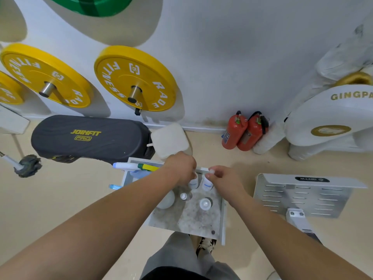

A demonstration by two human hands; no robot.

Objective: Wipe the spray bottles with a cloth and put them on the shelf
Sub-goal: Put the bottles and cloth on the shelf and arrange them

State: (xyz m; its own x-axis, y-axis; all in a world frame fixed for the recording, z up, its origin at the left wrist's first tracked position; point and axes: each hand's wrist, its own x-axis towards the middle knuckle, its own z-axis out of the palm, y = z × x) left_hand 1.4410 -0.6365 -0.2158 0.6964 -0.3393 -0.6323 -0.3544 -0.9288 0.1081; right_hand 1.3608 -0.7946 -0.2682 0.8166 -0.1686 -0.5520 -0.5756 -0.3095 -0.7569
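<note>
Head view, looking down at two bare forearms that reach forward to a low white shelf unit with a mottled grey stone-look top (193,219), standing on a pale beige floor.

The left hand (181,168) is over a small clear spray bottle with a blue label (193,182) at the far edge of the shelf top. Its fingers are curled down round the bottle's top, which they hide. Just beside it, the right hand (224,178) pinches the white cap of a second small blue-labelled bottle (207,184) between thumb and fingertips. Both bottles stand upright, close together.

Nearer the person on the same top stand a tiny clear bottle (183,196), a short white-capped bottle (205,204) and, at the left edge, a rounded white container (166,199). A white spray bottle with a yellow and green trigger head (137,166) lies on its side across the far left corner of the unit.

Behind the shelf, against a white wall, are a black padded bench marked JOINFIT PRO (90,136), a white square pad (169,140) and two red fire extinguishers (243,132). Yellow weight plates (135,77) hang on wall pegs. To the right lies a perforated grey metal plate (302,195). The person's grey trouser leg (181,259) shows at the bottom.
</note>
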